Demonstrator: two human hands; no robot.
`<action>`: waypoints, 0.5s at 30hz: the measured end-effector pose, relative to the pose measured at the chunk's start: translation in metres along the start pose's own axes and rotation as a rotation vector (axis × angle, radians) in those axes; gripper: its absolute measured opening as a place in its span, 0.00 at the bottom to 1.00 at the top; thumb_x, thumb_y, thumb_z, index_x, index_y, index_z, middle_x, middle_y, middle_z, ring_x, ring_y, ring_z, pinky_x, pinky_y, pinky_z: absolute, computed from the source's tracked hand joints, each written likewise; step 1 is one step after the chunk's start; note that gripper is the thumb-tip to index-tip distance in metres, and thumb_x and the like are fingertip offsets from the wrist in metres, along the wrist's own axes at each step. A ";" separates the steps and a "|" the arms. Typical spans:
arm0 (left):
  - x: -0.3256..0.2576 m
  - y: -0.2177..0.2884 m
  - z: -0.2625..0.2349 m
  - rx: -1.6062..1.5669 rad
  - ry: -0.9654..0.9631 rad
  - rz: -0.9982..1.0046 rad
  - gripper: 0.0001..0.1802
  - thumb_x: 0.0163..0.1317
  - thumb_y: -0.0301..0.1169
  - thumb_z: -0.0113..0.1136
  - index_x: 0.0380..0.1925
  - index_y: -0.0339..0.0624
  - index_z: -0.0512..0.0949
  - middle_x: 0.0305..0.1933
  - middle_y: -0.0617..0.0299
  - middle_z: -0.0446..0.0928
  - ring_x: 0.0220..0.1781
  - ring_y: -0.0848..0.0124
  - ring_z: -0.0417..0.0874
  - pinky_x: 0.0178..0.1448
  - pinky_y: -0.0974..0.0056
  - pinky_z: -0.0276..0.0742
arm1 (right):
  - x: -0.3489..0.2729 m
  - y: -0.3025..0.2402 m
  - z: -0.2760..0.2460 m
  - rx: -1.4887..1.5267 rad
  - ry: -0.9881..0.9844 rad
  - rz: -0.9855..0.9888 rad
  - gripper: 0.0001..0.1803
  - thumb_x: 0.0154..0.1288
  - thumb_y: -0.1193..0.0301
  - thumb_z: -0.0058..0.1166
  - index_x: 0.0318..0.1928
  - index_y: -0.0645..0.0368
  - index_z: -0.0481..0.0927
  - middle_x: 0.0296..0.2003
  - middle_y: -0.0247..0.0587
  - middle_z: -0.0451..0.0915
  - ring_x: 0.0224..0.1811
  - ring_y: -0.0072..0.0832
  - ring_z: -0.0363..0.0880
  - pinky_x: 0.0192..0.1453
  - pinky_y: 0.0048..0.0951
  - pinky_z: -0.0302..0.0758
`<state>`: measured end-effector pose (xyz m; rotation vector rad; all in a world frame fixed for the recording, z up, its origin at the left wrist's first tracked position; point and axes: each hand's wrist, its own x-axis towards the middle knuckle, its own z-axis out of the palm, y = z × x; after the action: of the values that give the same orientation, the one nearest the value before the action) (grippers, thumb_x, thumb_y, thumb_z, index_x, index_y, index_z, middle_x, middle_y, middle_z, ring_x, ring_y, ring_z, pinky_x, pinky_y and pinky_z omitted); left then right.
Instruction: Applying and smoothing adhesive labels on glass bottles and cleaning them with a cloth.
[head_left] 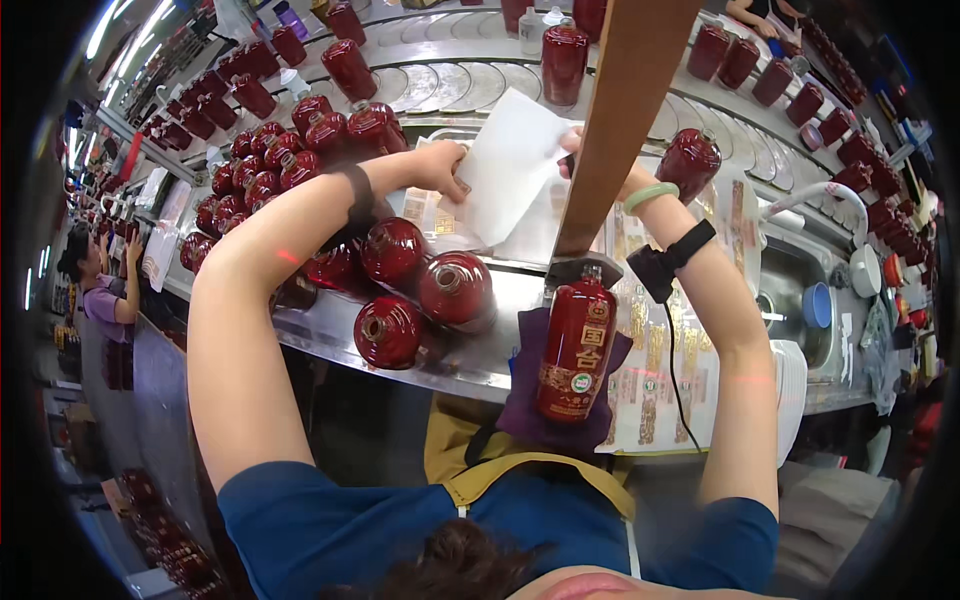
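Observation:
A blank white sheet (pixel 510 165) is held up over the metal worktop, tilted between my two hands. At its left edge, my left hand (pixel 438 170) is closed, thumb and fingers pinching the paper. My right hand (pixel 572 150) grips the sheet's right edge; the brown post hides much of it. Under the sheet lie clear label sheets with gold print (pixel 440 220). Close to me, a dark red bottle (pixel 575 350) with gold lettering leans on a purple cloth (pixel 525 390). Several plain red bottles (pixel 457 290) stand below my left forearm.
A brown post (pixel 625 110) rises between my hands. More label sheets (pixel 655 370) lie at the right, before a sink (pixel 800 300) holding a blue bowl (pixel 817 304). Bottles (pixel 565 62) stand along a conveyor (pixel 440 85) behind. A person (pixel 105 290) works at far left.

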<state>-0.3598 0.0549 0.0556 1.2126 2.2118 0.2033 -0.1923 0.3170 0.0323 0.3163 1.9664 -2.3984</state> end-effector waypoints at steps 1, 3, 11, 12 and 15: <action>-0.005 0.005 -0.003 0.002 -0.007 0.002 0.29 0.44 0.37 0.82 0.43 0.30 0.82 0.37 0.56 0.85 0.37 0.66 0.83 0.44 0.62 0.78 | -0.002 0.000 0.001 0.005 0.005 0.002 0.05 0.72 0.70 0.63 0.40 0.54 0.79 0.31 0.30 0.78 0.31 0.22 0.81 0.36 0.23 0.80; -0.016 0.008 -0.008 -0.206 0.043 0.013 0.30 0.46 0.37 0.81 0.46 0.31 0.82 0.37 0.57 0.85 0.37 0.68 0.83 0.44 0.63 0.78 | -0.009 -0.007 0.007 0.029 0.153 0.004 0.14 0.74 0.67 0.58 0.52 0.65 0.83 0.43 0.36 0.85 0.42 0.21 0.82 0.46 0.27 0.79; -0.042 0.019 -0.020 -0.225 0.027 0.048 0.20 0.56 0.25 0.75 0.49 0.30 0.83 0.39 0.61 0.87 0.40 0.76 0.86 0.47 0.68 0.82 | -0.064 -0.068 0.023 -0.010 0.321 -0.255 0.08 0.73 0.72 0.56 0.48 0.62 0.80 0.37 0.37 0.84 0.34 0.24 0.84 0.38 0.26 0.79; -0.048 0.037 -0.027 -0.275 0.037 0.022 0.20 0.55 0.22 0.74 0.50 0.30 0.84 0.41 0.59 0.88 0.42 0.75 0.87 0.49 0.69 0.83 | -0.067 -0.070 0.004 0.059 0.257 -0.359 0.09 0.73 0.72 0.55 0.49 0.64 0.79 0.35 0.40 0.83 0.31 0.27 0.84 0.33 0.28 0.80; -0.087 0.052 -0.046 -0.054 0.290 0.140 0.20 0.59 0.22 0.69 0.52 0.29 0.83 0.40 0.56 0.88 0.41 0.74 0.87 0.46 0.68 0.83 | -0.118 -0.095 -0.006 0.035 0.477 -0.488 0.10 0.74 0.72 0.55 0.50 0.64 0.79 0.35 0.41 0.84 0.31 0.27 0.85 0.35 0.27 0.82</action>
<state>-0.3140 0.0207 0.1510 1.3814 2.3472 0.5210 -0.0901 0.3290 0.1431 0.5007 2.4391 -2.8676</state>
